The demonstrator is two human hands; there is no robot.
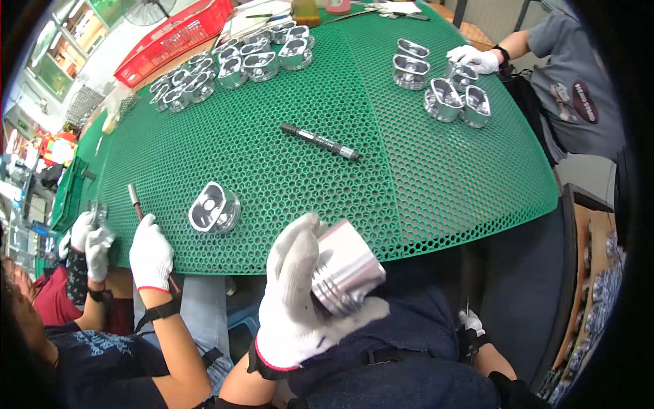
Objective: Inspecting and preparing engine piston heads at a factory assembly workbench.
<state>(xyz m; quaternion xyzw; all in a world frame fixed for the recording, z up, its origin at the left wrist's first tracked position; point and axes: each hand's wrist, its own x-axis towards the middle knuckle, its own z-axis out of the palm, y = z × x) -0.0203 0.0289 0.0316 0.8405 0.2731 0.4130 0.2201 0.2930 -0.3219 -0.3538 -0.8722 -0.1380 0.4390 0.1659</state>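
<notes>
Grip the piston (354, 255), probably rigid, hefty and slick, by its sides, cradled in the half-curled left hand (294, 300), with a thin tool (467, 303) in the apparently closed right hand (472, 322).

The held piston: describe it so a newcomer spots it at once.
Find the near edge of the green honeycomb mat. There, the wearer's white-gloved left hand holds a silver piston, tilted, ring grooves toward the picture's bottom. Pistons on the mat stand hollow side up; this one is held.

A silvery, grooved metal piston (351, 258) is held tilted, grooves low, by the bench's (436, 184) near edge; a slender tool (467, 303) is held upright, rightward.
</notes>
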